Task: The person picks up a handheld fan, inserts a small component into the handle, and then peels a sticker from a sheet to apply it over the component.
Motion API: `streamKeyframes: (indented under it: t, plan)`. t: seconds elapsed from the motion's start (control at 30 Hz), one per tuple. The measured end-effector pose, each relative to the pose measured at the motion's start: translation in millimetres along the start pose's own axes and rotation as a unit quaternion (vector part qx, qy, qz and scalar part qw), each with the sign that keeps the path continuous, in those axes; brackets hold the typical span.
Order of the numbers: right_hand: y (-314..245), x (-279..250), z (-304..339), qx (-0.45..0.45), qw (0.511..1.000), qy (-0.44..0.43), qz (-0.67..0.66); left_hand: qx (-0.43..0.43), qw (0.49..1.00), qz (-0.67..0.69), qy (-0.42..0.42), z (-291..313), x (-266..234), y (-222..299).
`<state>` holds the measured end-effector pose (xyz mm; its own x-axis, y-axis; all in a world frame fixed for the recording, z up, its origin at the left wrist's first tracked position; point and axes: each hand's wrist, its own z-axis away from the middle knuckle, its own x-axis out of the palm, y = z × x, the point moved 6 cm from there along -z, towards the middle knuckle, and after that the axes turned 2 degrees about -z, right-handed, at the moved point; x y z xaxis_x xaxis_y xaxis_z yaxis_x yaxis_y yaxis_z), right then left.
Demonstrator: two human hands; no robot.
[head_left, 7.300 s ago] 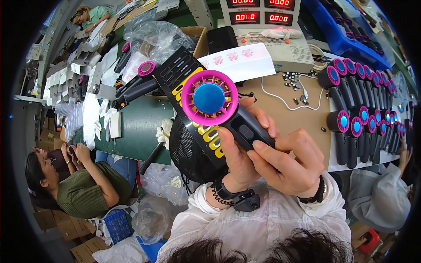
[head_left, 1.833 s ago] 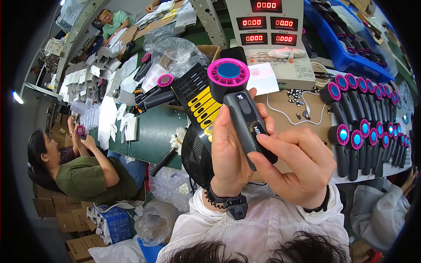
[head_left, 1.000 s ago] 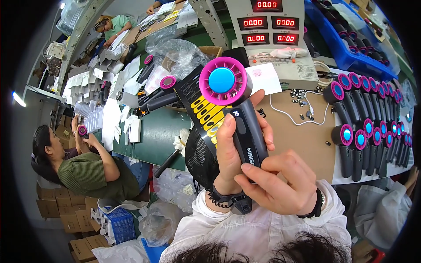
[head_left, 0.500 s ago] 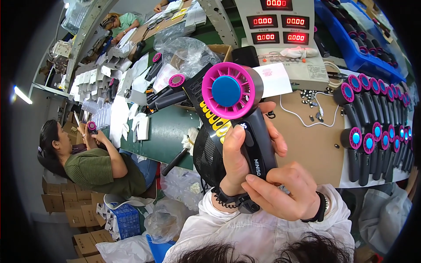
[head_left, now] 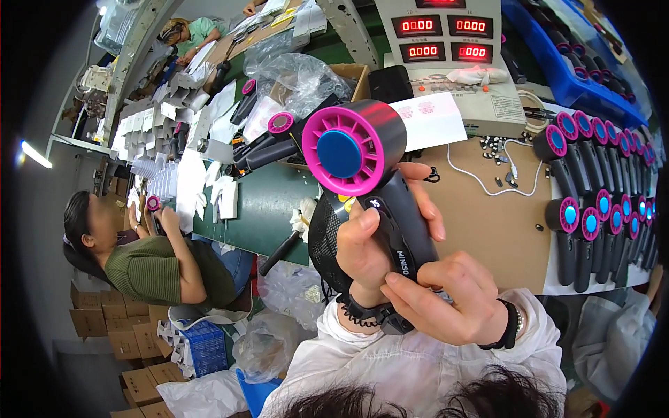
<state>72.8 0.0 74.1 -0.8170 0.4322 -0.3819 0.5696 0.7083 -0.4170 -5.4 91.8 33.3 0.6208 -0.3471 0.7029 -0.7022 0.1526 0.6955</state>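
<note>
A dark handheld fan [head_left: 394, 136] with a pink slotted ring and a blue round centre is held up in front of me, tilted, its grille turned toward the left. My left hand [head_left: 366, 254] is wrapped round the handle, thumb on its front and fingers showing on the far side. At the handle's lower end my right hand [head_left: 453, 299] grips with its fingertips, the other fingers curled. The handle's bottom is covered by my right hand. Behind the fan lies a white slip of paper [head_left: 435, 122] with faint red print.
Rows of similar fans [head_left: 585, 216] lie on the right. A white testing unit [head_left: 446, 66] with red digit displays stands at the back, near a blue crate [head_left: 592, 90]. A white cable [head_left: 481, 195] curls on the brown board [head_left: 481, 244]. A co-worker [head_left: 153, 265] sits at left.
The fan's head has turned and shifted slightly left, so more of its dark barrel shows. It now covers most of the yellow-marked black sheet behind it. Both hands keep their hold.
</note>
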Motion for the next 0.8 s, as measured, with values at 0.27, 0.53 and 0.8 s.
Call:
streamKeyframes:
  t: [0.27, 0.53, 0.8]
  plan:
    - [-0.5, 1.6, 0.2, 0.003, 1.0, -0.001, -0.001, 0.022, 0.998, 0.06, -0.004, -0.3, 0.7, 2.4]
    - [-1.1, 3.8, 0.6, 0.006, 1.0, -0.003, -0.004, 0.007, 0.998, 0.061, -0.01, 0.9, -1.9, 1.4]
    - [-1.7, 2.9, -0.8, 0.002, 1.0, -0.004, -0.007, -0.003, 0.997, 0.081, -0.02, 2.1, 3.4, 2.9]
